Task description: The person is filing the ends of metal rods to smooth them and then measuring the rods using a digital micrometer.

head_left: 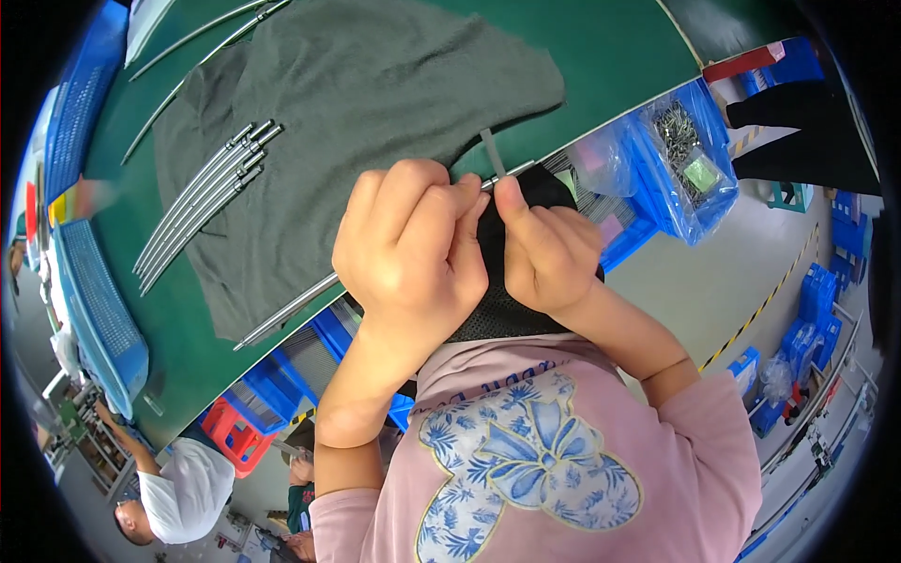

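Note:
My left hand (pixel 408 239) is closed around a thin metal rod (pixel 296 308), which sticks out on both sides of the fist. Against the rod's right part, my right hand (pixel 554 249) is closed in a pinch, with its thumb close to the left fingers. A narrow flat grey strip (pixel 492 152) rises from the right thumb and crosses the rod; its lower end is hidden. Beneath lies a dark grey cloth (pixel 375 84) on the green table (pixel 601 56). Several metal rods (pixel 202 206) with stepped ends lie side by side on the cloth, to the left.
Blue perforated baskets (pixel 101 305) line the table's left edge. At the right, a blue bin (pixel 690 155) lined with plastic holds small metal parts. Blue trays (pixel 277 380) sit below the near edge, beside a red stool (pixel 235 436). Another person (pixel 183 488) works at lower left.

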Demonstrator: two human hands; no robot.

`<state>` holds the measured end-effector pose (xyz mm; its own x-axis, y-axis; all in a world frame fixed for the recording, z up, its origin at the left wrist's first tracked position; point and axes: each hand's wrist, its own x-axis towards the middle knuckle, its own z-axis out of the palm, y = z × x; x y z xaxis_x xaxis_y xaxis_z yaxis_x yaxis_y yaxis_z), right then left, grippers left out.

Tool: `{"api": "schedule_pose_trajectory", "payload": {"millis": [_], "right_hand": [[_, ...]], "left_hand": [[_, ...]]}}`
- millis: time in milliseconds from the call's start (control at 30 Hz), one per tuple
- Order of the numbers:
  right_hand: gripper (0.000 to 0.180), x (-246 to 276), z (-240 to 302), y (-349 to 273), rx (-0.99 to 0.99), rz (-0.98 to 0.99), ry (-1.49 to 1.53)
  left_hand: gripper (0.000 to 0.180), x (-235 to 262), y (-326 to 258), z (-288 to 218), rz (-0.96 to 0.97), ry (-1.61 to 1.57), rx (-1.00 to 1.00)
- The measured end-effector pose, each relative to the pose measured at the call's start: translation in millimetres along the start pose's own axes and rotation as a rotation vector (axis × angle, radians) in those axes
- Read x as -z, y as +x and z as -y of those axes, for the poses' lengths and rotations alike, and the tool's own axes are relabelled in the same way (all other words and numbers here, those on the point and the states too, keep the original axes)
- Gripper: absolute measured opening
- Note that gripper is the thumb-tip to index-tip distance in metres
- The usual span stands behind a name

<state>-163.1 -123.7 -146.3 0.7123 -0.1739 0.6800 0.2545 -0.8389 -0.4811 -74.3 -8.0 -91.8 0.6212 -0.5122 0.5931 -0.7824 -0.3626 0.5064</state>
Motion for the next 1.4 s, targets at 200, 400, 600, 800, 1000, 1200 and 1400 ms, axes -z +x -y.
{"api": "schedule_pose_trajectory", "payload": {"millis": [200, 400, 600, 800, 1000, 1200, 1400], "right_hand": [[0.049, -1, -3, 0, 0.033, -0.056, -0.019], [0.048, 26, -7, -18, 0.012, 0.068, -0.006], [0.024, 40, -17, 65, -0.42, 0.122, 0.028], [0.012, 52, 1, 68, -0.445, 0.229, 0.285], [0.006, 24, -1, 51, -0.302, 0.133, 0.263], [0.005, 32, 4, 65, -0.459, 0.126, 0.213], [0.007, 31, -16, 63, -0.456, 0.013, 0.075]], "left_hand": [[0.015, 0, 0, 1, 0.008, -0.014, -0.011], [0.017, 4, 1, -3, 0.051, 0.02, 0.011], [0.018, 6, 1, -1, 0.047, 0.022, -0.016], [0.017, 7, -1, -2, 0.065, 0.039, 0.025], [0.017, 4, 1, -1, 0.05, 0.018, 0.004], [0.018, 4, -3, 2, 0.035, 0.026, 0.021], [0.019, 3, -2, 0, 0.023, 0.01, -0.013]]}}
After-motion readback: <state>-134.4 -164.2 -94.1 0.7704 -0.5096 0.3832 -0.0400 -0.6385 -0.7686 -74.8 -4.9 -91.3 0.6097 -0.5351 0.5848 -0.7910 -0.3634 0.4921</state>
